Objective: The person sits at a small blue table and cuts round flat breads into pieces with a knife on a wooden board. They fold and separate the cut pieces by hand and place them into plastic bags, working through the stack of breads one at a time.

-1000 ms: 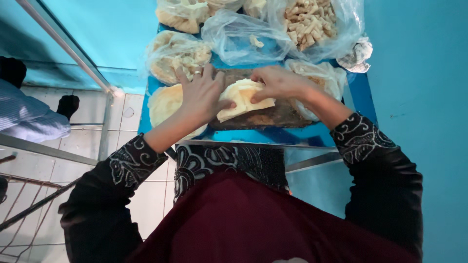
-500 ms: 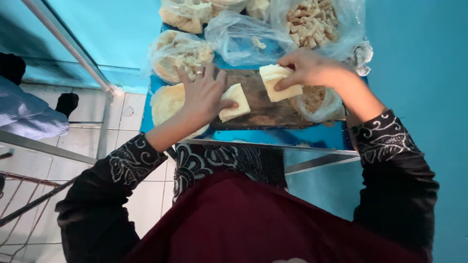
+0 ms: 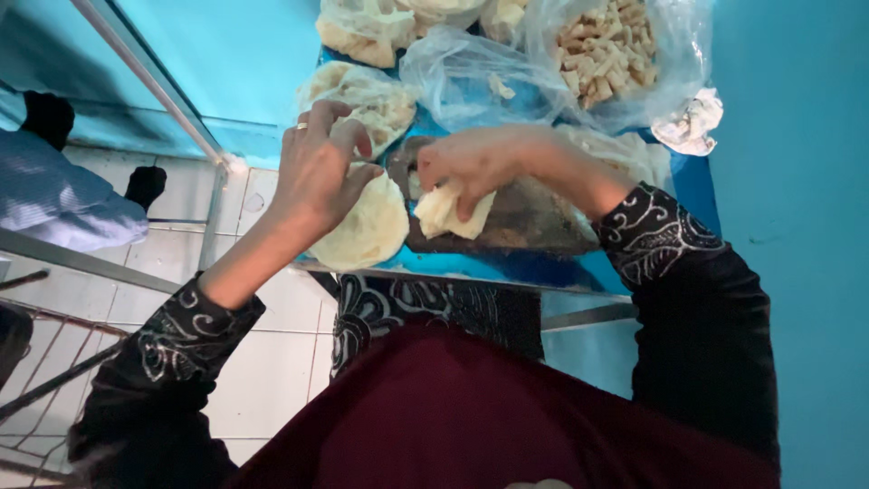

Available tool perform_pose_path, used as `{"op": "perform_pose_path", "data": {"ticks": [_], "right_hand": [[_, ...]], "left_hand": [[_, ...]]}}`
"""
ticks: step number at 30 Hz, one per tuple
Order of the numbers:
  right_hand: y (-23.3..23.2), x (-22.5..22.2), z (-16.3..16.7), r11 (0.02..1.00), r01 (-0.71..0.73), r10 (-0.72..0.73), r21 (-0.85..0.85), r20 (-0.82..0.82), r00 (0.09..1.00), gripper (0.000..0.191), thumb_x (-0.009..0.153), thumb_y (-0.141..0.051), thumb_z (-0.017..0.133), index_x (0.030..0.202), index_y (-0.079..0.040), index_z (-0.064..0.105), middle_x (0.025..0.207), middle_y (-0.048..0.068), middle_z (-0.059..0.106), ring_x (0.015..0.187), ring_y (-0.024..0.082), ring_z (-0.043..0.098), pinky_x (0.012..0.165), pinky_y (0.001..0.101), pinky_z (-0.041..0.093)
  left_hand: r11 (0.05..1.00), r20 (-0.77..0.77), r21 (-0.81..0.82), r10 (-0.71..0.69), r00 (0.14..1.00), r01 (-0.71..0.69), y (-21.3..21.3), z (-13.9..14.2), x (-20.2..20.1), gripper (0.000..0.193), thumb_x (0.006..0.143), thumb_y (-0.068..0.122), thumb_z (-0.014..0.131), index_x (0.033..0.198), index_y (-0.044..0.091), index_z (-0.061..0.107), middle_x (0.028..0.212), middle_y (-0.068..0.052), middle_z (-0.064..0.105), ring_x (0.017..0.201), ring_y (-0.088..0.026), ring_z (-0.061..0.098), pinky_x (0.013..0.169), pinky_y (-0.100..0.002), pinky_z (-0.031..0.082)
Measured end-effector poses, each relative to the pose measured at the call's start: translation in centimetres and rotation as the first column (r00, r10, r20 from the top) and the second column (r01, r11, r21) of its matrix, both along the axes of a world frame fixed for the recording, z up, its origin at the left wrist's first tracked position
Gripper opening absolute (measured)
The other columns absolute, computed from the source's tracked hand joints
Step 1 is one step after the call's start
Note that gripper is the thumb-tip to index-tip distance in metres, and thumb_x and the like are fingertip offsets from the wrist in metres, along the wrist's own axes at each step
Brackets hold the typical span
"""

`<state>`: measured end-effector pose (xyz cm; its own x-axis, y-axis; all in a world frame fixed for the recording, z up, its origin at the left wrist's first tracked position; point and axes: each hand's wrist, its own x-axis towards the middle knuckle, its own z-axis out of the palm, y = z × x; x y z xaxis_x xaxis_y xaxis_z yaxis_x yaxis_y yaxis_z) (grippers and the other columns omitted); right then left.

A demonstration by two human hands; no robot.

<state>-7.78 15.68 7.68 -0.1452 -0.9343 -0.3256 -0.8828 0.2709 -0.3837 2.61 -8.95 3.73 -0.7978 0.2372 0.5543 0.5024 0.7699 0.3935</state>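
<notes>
on the blue table (image 3: 688,186) in front of me i see only clear plastic bags. one bag at the far right (image 3: 615,54) holds small pale sticks. a nearly empty bag (image 3: 480,81) lies in the middle. two bags with pale yellow pieces (image 3: 362,91) (image 3: 362,27) stand at the left. no labels, signs or screens.

Dim bluish light, perhaps slight blur
</notes>
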Motion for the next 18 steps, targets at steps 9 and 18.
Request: {"op": "perform_pose_path", "data": {"ticks": [9,18], "right_hand": [[-0.4,0.1,0.6,0.996,0.076,-0.074,0.050,-0.044,0.996,0.067,0.057,-0.032,0.093,0.116,-0.014,0.066,0.113,0.012,0.066,0.110,0.036,0.060,0.087,0.0465,0.049],[2.3,1.0,0.8,0.957,0.288,-0.289,0.023,0.058,0.955,0.057,0.068,-0.040,0.087,0.113,-0.013,0.066,0.099,0.008,0.074,0.092,0.029,0.071,0.076,0.0417,0.054]], "left_hand": [[1.000,0.008,-0.020,0.002,1.000,-0.002,2.3,3.1,-9.4,0.044,0.083,0.027,0.091,0.112,0.007,0.064,0.126,-0.018,0.054,0.114,-0.043,0.059,0.092,-0.052,0.048],[0.951,-0.457,-0.307,-0.114,0.882,-0.037,7.5,0.3,-15.7,0.049,0.086,0.018,0.081,0.130,0.029,0.063,0.147,-0.021,0.041,0.124,-0.043,0.055,0.095,-0.057,0.047]]}}
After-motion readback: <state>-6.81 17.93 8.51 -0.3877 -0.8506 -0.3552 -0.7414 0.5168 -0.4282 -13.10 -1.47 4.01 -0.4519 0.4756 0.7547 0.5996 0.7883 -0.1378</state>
